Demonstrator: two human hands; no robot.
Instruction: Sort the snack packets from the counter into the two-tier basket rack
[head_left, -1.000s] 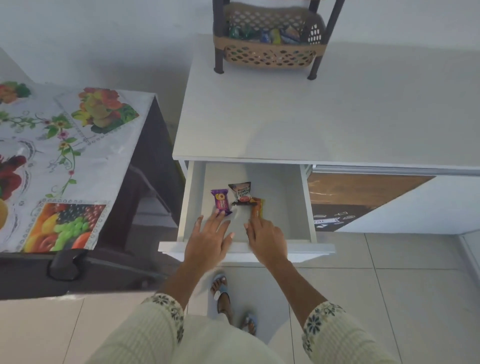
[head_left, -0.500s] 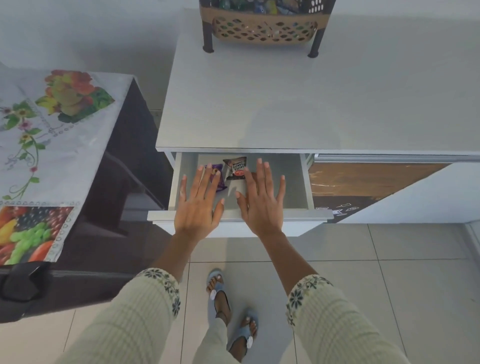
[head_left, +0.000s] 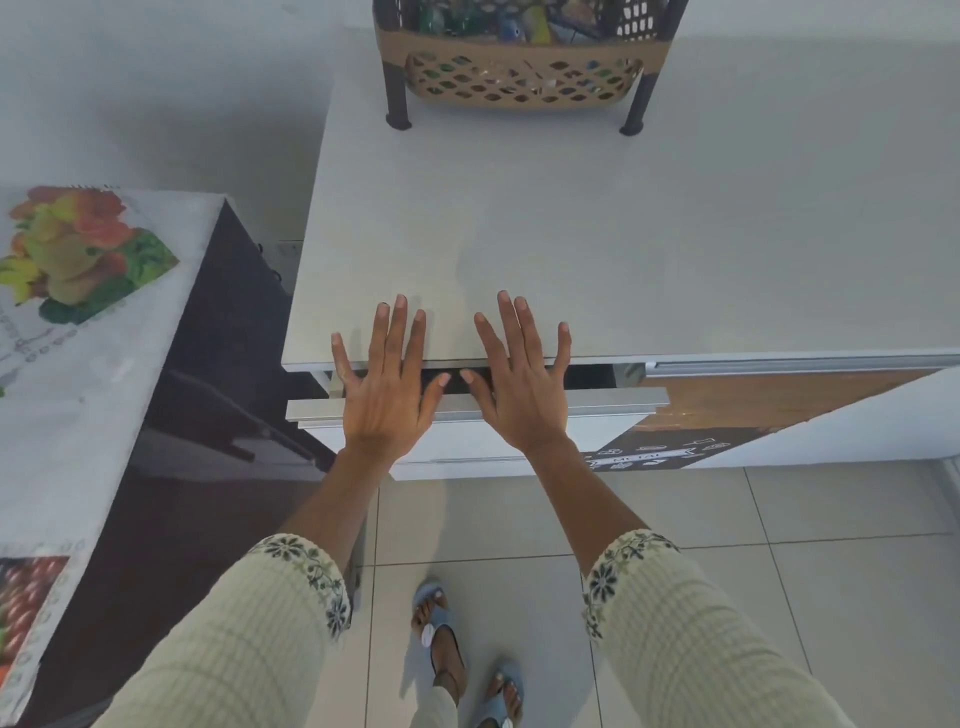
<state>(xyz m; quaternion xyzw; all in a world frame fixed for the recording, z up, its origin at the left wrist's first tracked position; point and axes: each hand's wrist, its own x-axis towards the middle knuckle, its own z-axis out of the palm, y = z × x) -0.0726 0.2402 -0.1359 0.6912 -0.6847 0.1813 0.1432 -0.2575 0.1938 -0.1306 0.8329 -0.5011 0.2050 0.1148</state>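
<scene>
My left hand (head_left: 387, 384) and my right hand (head_left: 519, 384) are spread flat, palms down, over the front of a white drawer (head_left: 597, 402) under the counter (head_left: 571, 234). Both hold nothing. The drawer stands only a narrow dark gap out from the counter edge, and nothing inside it can be seen. At the back of the counter the tan lower basket of the rack (head_left: 519, 67) stands on dark legs, with several snack packets (head_left: 519, 26) in it. The upper tier is out of view.
A low table with a fruit-print cloth (head_left: 78, 322) stands to the left, close to the counter's side. Beside the drawer on the right is a cabinet front with a wood-look panel (head_left: 779, 395). Tiled floor and my sandalled feet (head_left: 462, 660) are below.
The drawer, wide open with snack packets showing a second ago, has slid in to a narrow gap. Both hands moved forward with its front, fingers spread.
</scene>
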